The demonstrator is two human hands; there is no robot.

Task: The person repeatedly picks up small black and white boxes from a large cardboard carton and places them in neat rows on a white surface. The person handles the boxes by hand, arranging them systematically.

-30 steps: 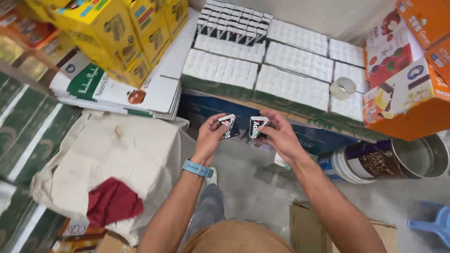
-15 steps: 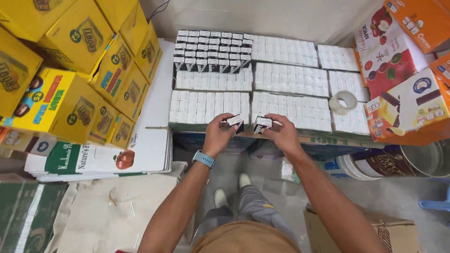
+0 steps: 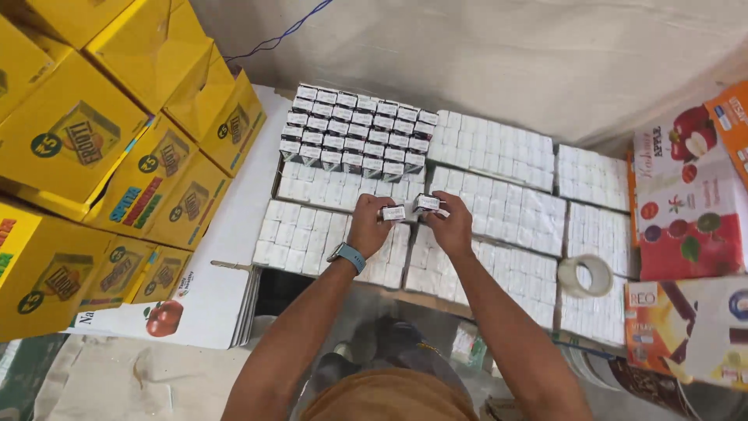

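Note:
My left hand [image 3: 368, 224] holds a small white and dark carton [image 3: 393, 212]. My right hand [image 3: 452, 226] grips a second small carton [image 3: 427, 203] of the same kind. Both hands hover close together over shrink-wrapped white packs [image 3: 499, 206] laid flat in rows. Just beyond my fingers stands a block of several loose small cartons [image 3: 354, 132] on top of the packs, at the far left. A blue watch [image 3: 347, 255] is on my left wrist.
Yellow boxes [image 3: 117, 156] are stacked at the left over a flat white carton [image 3: 226, 257]. A roll of clear tape [image 3: 586, 274] lies on the packs at the right. Fruit-printed boxes [image 3: 686, 203] stand at the right. A pale wall runs behind.
Both hands have lifted the two small cartons up from below the packs' edge and carried them forward over the packs, towards the block of loose cartons. The view has tilted up.

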